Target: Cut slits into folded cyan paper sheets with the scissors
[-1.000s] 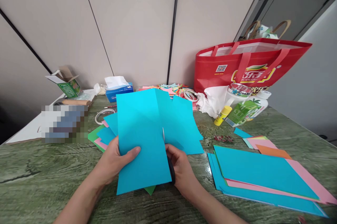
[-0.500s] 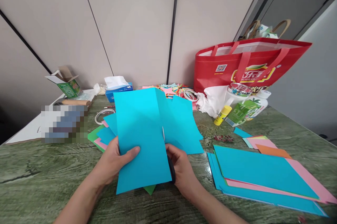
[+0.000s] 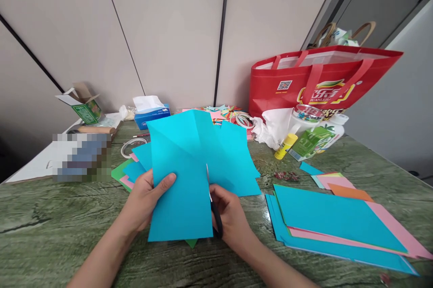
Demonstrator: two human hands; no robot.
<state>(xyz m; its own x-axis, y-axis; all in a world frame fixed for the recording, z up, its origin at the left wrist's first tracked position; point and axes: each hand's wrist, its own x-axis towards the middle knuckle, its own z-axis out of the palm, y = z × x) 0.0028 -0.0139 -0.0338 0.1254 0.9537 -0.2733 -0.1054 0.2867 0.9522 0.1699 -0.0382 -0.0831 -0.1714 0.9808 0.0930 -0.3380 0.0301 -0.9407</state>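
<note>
A sheet of blue paper [image 3: 181, 198] stands tilted in front of me, creased across its upper part. My left hand [image 3: 144, 200] grips its left edge, thumb on the front and fingers behind. At the right edge, my right hand [image 3: 228, 211] is closed round black-handled scissors [image 3: 217, 220]. One metal blade shows along the paper's right side; the other is hidden. Behind the held sheet, more blue paper [image 3: 233, 157] lies on the table. Green, pink and blue pieces stick out to the left of my left hand.
On the right lies a stack of coloured paper [image 3: 338, 216]. Behind it stand a yellow glue stick [image 3: 286, 146], a green carton [image 3: 311, 143] and a red bag [image 3: 277, 89]. A tissue box [image 3: 152, 117], a tape roll [image 3: 133, 148] and an opened green box [image 3: 87, 112] are at the left.
The scissors have shifted slightly left and more of the blade and handle shows. The held paper's right edge has moved left, and its top now bends with visible creases.
</note>
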